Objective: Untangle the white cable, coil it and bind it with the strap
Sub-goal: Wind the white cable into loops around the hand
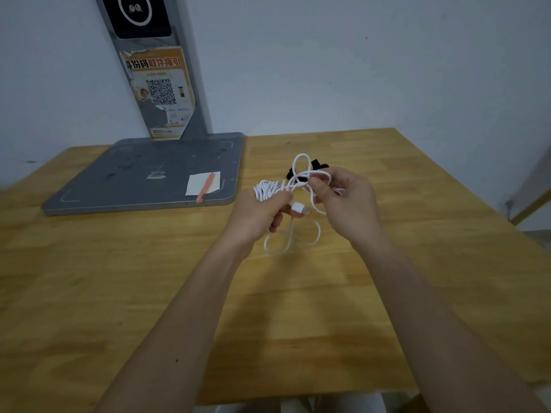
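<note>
A white cable (269, 189) is held above the wooden table between both hands. My left hand (258, 214) grips a bunch of several strands, with the white USB plug (299, 207) sticking out by its thumb. My right hand (347, 201) pinches a strand just to the right, and a loop stands up above the fingers. Two loose loops of the cable hang down to the table beneath the hands. The black strap (319, 166) lies on the table just behind the hands, partly hidden by the cable.
A grey flat base (143, 171) with an upright post stands at the back left of the wooden table (119, 278). On it lie a white paper slip (198, 184) and an orange pen (205, 187). The table's right edge runs diagonally at the right.
</note>
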